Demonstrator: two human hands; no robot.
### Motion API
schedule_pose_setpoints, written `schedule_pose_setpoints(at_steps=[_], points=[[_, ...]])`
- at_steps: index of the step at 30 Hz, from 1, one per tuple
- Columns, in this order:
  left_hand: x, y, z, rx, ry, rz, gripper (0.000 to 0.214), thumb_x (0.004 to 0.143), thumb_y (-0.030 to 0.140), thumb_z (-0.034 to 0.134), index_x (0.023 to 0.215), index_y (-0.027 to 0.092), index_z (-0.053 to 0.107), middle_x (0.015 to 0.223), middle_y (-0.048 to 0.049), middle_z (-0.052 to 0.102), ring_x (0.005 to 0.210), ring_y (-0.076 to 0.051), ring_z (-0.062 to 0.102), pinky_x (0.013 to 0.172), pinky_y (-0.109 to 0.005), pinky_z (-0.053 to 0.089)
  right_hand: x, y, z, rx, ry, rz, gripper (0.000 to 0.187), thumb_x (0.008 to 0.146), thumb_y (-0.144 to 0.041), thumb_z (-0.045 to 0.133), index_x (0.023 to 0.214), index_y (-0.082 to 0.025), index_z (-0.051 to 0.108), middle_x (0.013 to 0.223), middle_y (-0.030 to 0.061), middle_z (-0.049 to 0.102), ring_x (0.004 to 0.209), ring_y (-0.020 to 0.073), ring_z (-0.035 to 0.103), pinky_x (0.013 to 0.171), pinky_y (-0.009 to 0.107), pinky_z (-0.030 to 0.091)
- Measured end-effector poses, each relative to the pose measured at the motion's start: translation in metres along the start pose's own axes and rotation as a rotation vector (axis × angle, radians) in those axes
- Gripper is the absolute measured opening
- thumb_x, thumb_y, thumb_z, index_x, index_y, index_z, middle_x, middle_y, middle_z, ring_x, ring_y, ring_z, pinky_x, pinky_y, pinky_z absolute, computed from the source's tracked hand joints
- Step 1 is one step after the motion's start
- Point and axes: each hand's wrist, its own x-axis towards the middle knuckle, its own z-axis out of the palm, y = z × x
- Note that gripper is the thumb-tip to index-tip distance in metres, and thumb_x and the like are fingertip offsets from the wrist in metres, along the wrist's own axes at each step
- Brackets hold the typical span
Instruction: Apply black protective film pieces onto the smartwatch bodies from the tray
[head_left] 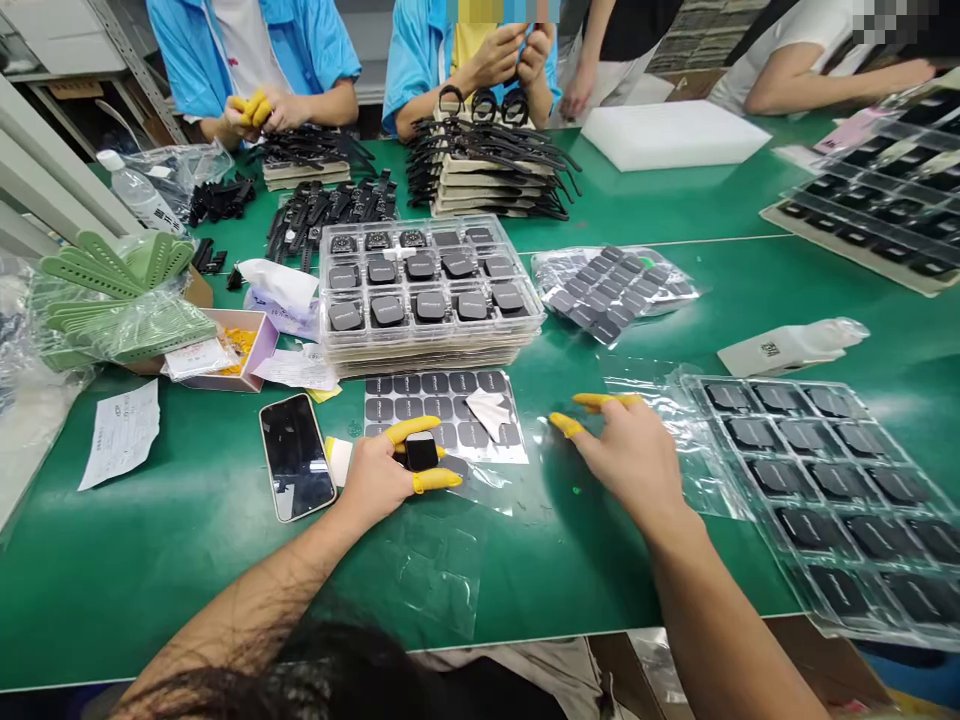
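My left hand, with yellow finger cots on its fingertips, grips a small black square watch case between thumb and fingers. Beneath it lies a sheet of dark grey rounded-square stickers, with a crumpled white scrap on top. A clear film with a grey piece shows beside the fingertips. My right hand, also in yellow cots, hovers or rests over the green table beside clear plastic film. Its thumb and index finger are apart, with nothing visible between them; its other fingers are partly hidden.
A phone lies left of my left hand. Stacked clear trays of dark squares stand ahead, another tray at right. Green straps sit at left. Two people in blue work across the table near black straps.
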Motion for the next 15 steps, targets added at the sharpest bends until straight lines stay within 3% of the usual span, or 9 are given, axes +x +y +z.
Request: schedule_pose_setpoints(at_steps=[2, 4, 8, 12, 15], points=[[0.0, 0.002, 0.0, 0.016, -0.006, 0.002, 0.079, 0.057, 0.042, 0.108, 0.13, 0.026, 0.083, 0.094, -0.0055, 0.09, 0.099, -0.033, 0.087, 0.097, -0.048, 0.072, 0.002, -0.008, 0.009, -0.052, 0.051, -0.164, 0.035, 0.094, -0.054, 0.068, 0.104, -0.023, 0.081, 0.106, 0.0138, 0.075, 0.091, 0.0304, 0.068, 0.079, 0.045, 0.055], [0.0, 0.003, -0.001, 0.039, -0.01, 0.012, 0.08, 0.058, 0.043, 0.108, 0.131, 0.026, 0.083, 0.093, -0.0057, 0.09, 0.097, -0.033, 0.087, 0.096, -0.048, 0.072, 0.004, -0.027, 0.026, 0.011, -0.024, -0.342, 0.031, 0.1, -0.048, 0.067, 0.113, -0.025, 0.084, 0.109, 0.0121, 0.077, 0.096, 0.0293, 0.07, 0.083, 0.044, 0.058], [-0.001, 0.004, 0.0, 0.049, -0.01, 0.054, 0.071, 0.063, 0.037, 0.105, 0.131, 0.028, 0.083, 0.096, -0.0055, 0.09, 0.094, -0.03, 0.087, 0.092, -0.045, 0.073, 0.01, -0.054, 0.052, 0.066, -0.16, -0.463, 0.021, 0.101, -0.036, 0.068, 0.098, -0.026, 0.086, 0.095, 0.0076, 0.079, 0.085, 0.0255, 0.071, 0.077, 0.041, 0.058], [-0.001, 0.002, 0.0, 0.071, -0.015, 0.079, 0.064, 0.07, 0.031, 0.1, 0.131, 0.028, 0.083, 0.1, -0.0045, 0.09, 0.097, -0.028, 0.086, 0.094, -0.042, 0.07, -0.004, -0.067, 0.045, 0.325, -0.116, -0.575, 0.018, 0.103, -0.035, 0.069, 0.1, -0.026, 0.085, 0.093, 0.0064, 0.078, 0.081, 0.0225, 0.071, 0.072, 0.038, 0.059], [-0.002, 0.003, -0.001, 0.177, -0.007, 0.127, 0.063, 0.072, 0.024, 0.094, 0.134, 0.024, 0.083, 0.101, -0.0031, 0.089, 0.089, -0.024, 0.083, 0.086, -0.035, 0.068, -0.025, -0.089, 0.041, 0.439, -0.251, -0.716, 0.017, 0.103, -0.032, 0.069, 0.102, -0.029, 0.085, 0.093, 0.0059, 0.076, 0.079, 0.0207, 0.069, 0.069, 0.036, 0.058]])
